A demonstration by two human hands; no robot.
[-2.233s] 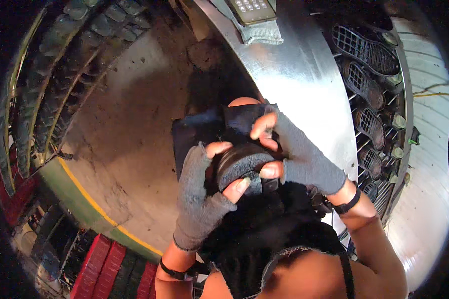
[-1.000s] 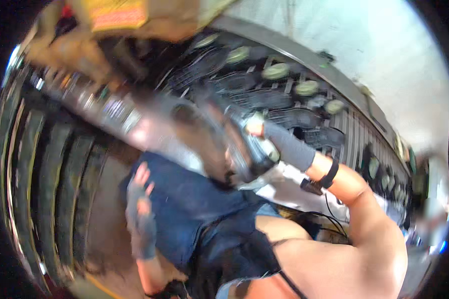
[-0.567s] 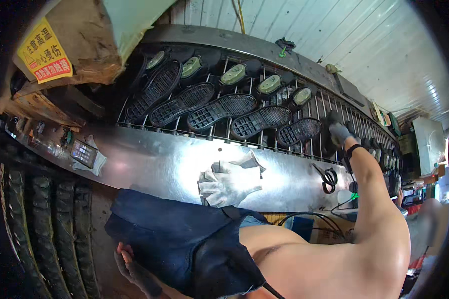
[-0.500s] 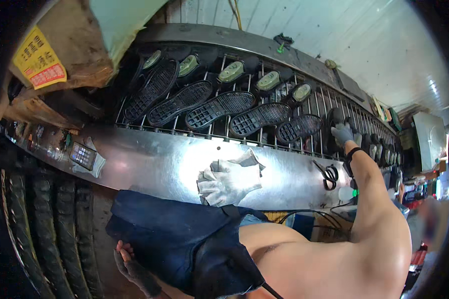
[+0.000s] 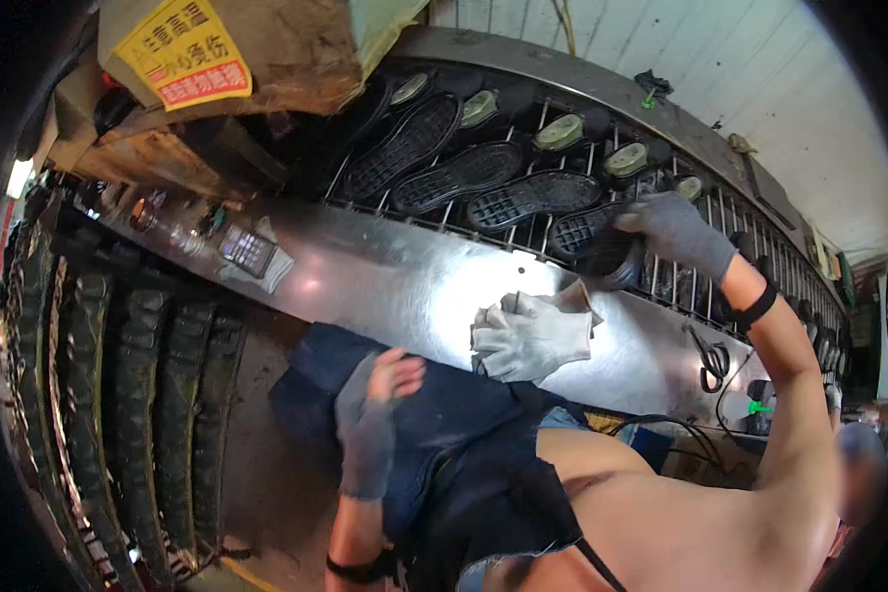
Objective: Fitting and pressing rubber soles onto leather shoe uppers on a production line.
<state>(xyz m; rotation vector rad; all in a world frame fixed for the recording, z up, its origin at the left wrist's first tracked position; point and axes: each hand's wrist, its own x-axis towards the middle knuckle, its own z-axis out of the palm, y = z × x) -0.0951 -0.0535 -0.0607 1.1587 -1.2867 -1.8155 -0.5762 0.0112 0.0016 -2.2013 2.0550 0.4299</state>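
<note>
My right hand (image 5: pixel 676 232), in a grey glove with a black band at the wrist, reaches over the metal rack (image 5: pixel 696 286). Its curled fingers grip a black shoe sole (image 5: pixel 617 264), tilted at the end of a row; the fingertips are partly hidden. Beside it lie more black soles with grid tread, one sole (image 5: pixel 533 199) and another sole (image 5: pixel 459 178) among them. Behind the soles stand dark shoe uppers with pale green insets (image 5: pixel 559 132). My left hand (image 5: pixel 370 424), in a fingerless grey glove, is raised in front of the dark blue apron (image 5: pixel 434 395), slightly blurred, fingers out, holding nothing visible.
White gloves (image 5: pixel 533 335) lie on the steel ledge (image 5: pixel 385 266); scissors (image 5: pixel 710 357) are right of them. A phone (image 5: pixel 249 251) rests on a cloth at left. A box-like housing with a yellow-and-red label (image 5: pixel 187 49) overhangs the left end. Dark racks (image 5: pixel 118 395) stand lower left.
My right hand has moved left along the rack to the end sole, which is now tilted. My left hand has risen in front of the apron. The view has swung left.
</note>
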